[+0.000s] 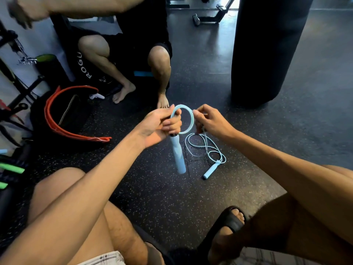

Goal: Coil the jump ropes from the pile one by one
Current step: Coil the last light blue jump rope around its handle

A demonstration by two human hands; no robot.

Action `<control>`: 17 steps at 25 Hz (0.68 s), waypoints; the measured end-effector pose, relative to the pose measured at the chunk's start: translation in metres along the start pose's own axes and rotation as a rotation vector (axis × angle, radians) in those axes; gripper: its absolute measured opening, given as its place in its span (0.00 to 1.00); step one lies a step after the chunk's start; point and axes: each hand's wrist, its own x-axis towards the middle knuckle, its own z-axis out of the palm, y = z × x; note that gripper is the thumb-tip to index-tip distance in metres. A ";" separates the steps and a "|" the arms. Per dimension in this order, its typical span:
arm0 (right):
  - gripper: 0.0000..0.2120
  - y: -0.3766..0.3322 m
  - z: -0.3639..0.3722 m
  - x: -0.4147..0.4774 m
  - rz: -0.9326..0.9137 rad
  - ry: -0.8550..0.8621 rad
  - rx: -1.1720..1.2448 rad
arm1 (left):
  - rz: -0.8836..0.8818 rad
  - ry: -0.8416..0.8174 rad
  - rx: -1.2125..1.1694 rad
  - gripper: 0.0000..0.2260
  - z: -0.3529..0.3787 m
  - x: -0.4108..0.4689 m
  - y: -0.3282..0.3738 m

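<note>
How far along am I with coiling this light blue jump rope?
Partly done. A few turns already form a ring in your left hand, which also grips one handle hanging below. Your right hand pinches the cord, feeding the next turn. Left to wind: the rest of it, tangled on the floor and ending at the second handle.

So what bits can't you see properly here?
Head view only:
Top of the pale blue plastic handle: wrapped inside the left hand.
White lettering on the black bag: a leg covers its end.
Tall black punching bag: cut off by the top edge.
Other person's hand, top left: blurred.
</note>
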 end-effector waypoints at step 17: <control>0.06 0.002 0.015 -0.016 -0.107 -0.447 -0.354 | 0.442 0.660 0.570 0.10 -0.033 0.015 -0.006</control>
